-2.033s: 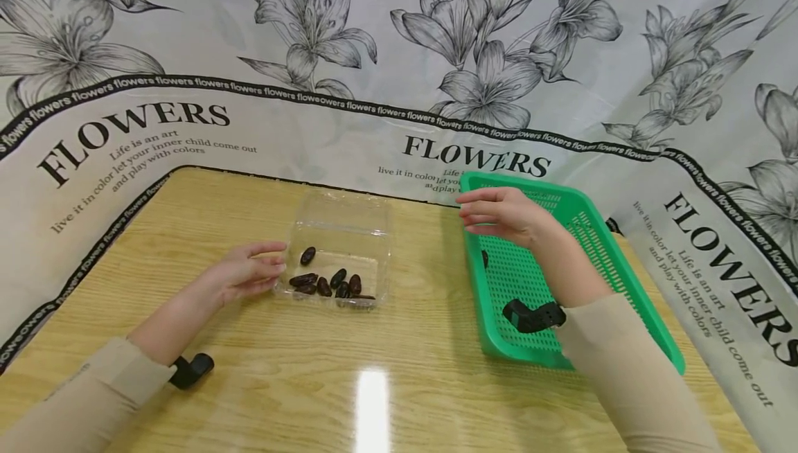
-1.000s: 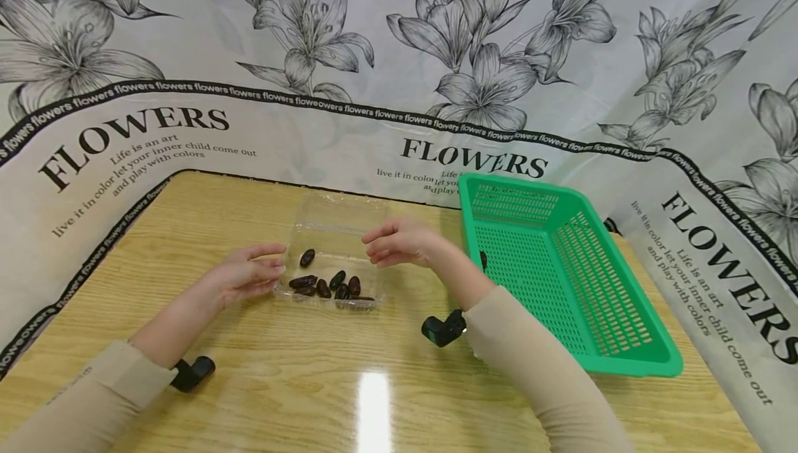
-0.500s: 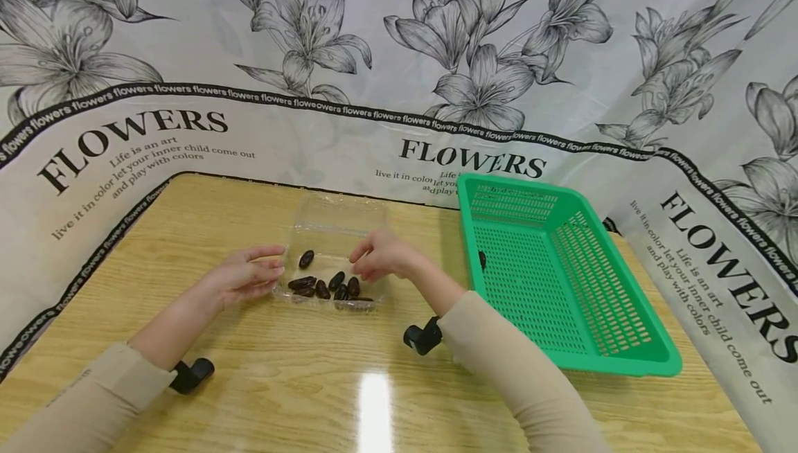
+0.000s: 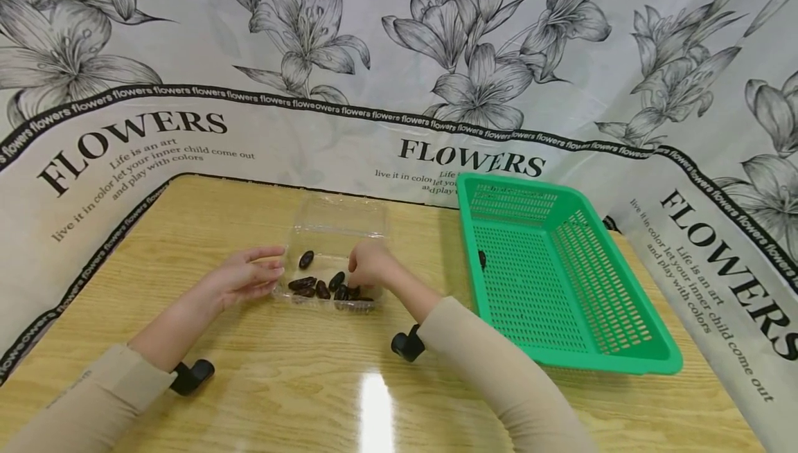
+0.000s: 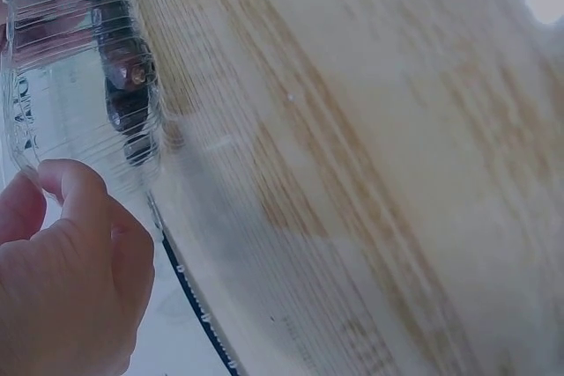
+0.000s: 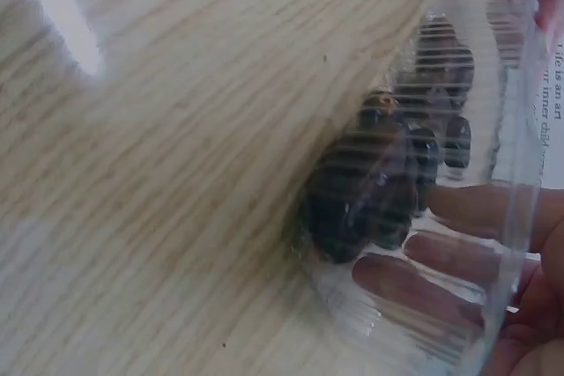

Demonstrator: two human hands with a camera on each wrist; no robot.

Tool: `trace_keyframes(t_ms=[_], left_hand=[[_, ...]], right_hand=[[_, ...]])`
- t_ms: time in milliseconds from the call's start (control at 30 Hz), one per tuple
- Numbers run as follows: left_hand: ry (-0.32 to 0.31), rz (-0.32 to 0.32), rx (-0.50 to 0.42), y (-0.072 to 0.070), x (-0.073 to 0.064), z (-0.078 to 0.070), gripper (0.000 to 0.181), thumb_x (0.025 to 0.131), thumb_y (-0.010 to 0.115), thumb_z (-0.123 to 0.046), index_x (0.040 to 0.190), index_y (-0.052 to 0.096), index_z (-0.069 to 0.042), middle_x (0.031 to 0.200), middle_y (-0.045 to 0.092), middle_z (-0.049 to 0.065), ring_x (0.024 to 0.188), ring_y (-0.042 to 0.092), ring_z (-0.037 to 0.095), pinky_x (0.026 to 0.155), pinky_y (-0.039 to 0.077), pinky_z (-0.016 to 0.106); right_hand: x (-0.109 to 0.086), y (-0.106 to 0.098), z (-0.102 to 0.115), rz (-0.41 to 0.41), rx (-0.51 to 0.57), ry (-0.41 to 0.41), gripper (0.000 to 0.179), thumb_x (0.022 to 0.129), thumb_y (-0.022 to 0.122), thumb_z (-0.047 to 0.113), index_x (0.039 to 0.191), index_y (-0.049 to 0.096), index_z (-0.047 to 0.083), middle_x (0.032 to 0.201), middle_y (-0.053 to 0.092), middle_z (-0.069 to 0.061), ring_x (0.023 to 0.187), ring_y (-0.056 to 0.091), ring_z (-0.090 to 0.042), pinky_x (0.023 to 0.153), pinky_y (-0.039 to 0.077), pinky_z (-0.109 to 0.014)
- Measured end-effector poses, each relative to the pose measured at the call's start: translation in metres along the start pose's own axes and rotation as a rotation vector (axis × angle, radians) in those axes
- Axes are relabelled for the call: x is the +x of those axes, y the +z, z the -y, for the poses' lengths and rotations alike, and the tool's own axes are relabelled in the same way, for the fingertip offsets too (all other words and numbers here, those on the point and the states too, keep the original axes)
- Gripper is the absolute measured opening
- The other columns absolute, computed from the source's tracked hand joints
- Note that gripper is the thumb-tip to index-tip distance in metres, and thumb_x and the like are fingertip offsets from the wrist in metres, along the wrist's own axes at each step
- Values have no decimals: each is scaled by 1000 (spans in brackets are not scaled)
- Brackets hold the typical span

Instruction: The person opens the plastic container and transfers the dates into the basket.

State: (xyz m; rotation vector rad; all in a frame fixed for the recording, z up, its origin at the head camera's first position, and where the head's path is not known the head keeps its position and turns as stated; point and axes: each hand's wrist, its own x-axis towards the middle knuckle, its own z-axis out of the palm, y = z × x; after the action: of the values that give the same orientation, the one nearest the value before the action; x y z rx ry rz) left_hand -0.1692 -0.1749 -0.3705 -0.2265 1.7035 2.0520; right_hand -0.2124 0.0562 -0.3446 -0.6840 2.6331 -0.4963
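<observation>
Several dark brown dates (image 4: pixel 302 283) lie in an open clear plastic box (image 4: pixel 339 221) on the table, most along its near side. At the box's left wall, my left hand (image 4: pixel 240 276) pinches the rim between thumb and finger, as the left wrist view shows. My right hand (image 4: pixel 372 264) reaches down into the box's right part. Through the clear wall in the right wrist view, its spread fingers (image 6: pixel 414 288) are close beside the dates (image 6: pixel 361 187); whether they touch is hard to tell. One dark date (image 4: pixel 482 260) is in the green basket (image 4: pixel 670 363).
The green basket stands right of the box, its rim higher than the tabletop. A wooden table (image 4: pixel 299 384) carries both. White flower-printed cloth (image 4: pixel 299 138) hangs behind and at the sides. A black wrist camera (image 4: pixel 408 343) hangs below the right wrist.
My right hand has moved left from over the green basket to the clear box, then down among the dates. My left hand has stayed at the box's left wall.
</observation>
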Motion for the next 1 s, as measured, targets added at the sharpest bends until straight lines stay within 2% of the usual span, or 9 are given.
trace_keyframes(t_ms=[100, 200, 300, 400, 500, 700, 833, 1000], left_hand=[[1, 6, 3, -1, -1, 1, 64, 91, 55, 2, 145, 21, 3, 102, 49, 4, 79, 55, 9, 68, 50, 19], [-1, 7, 1, -1, -1, 2, 63, 91, 55, 2, 145, 21, 3, 101, 49, 4, 79, 54, 9, 67, 50, 19], [1, 9, -6, -1, -1, 1, 63, 91, 55, 2, 145, 21, 3, 101, 50, 4, 78, 55, 9, 67, 50, 19], [3, 7, -11, -1, 0, 0, 63, 91, 54, 3, 145, 21, 3, 101, 51, 4, 78, 55, 9, 67, 49, 19], [4, 9, -14, -1, -1, 0, 64, 91, 54, 3, 145, 21, 4, 99, 52, 3, 78, 56, 9, 67, 50, 19], [5, 22, -28, 0, -1, 1, 64, 91, 54, 4, 145, 20, 4, 96, 53, 2, 77, 57, 9, 66, 50, 19], [6, 18, -25, 0, -1, 0, 64, 91, 54, 4, 145, 20, 4, 95, 54, 2, 76, 57, 9, 66, 50, 19], [1, 9, -9, 0, -1, -1, 64, 91, 54, 3, 145, 21, 4, 99, 52, 3, 78, 57, 9, 67, 50, 19]], right_hand=[[0, 6, 3, 3, -78, -37, 54, 79, 65, -1, 46, 26, 16, 46, 13, 6, 46, 8, -8, 46, 14, -23], [1, 9, 5, 22, -74, -26, 52, 79, 64, -1, 46, 27, 15, 46, 15, 5, 45, 10, -9, 46, 14, -23], [2, 10, 6, 23, -29, 6, 40, 80, 66, 1, 48, 44, 13, 47, 30, 5, 42, 22, -8, 45, 24, -21], [3, 10, 5, 27, 16, 35, 17, 82, 68, 5, 66, 65, 8, 59, 52, 3, 49, 41, -9, 53, 40, -23], [4, 11, 4, 36, 71, 55, 4, 82, 68, 4, 80, 70, 6, 76, 62, -1, 56, 50, -12, 58, 47, -26], [5, 7, 0, 54, 282, 115, 6, 82, 67, 2, 88, 67, 5, 91, 60, -5, 55, 46, -13, 54, 42, -26], [5, 2, 0, 69, 462, 164, 12, 83, 66, 1, 95, 66, 0, 94, 58, -9, 54, 50, -15, 55, 50, -29], [6, -5, -1, 63, 622, 174, 18, 83, 65, -1, 101, 66, -5, 90, 58, -11, 60, 55, -19, 65, 55, -35]])
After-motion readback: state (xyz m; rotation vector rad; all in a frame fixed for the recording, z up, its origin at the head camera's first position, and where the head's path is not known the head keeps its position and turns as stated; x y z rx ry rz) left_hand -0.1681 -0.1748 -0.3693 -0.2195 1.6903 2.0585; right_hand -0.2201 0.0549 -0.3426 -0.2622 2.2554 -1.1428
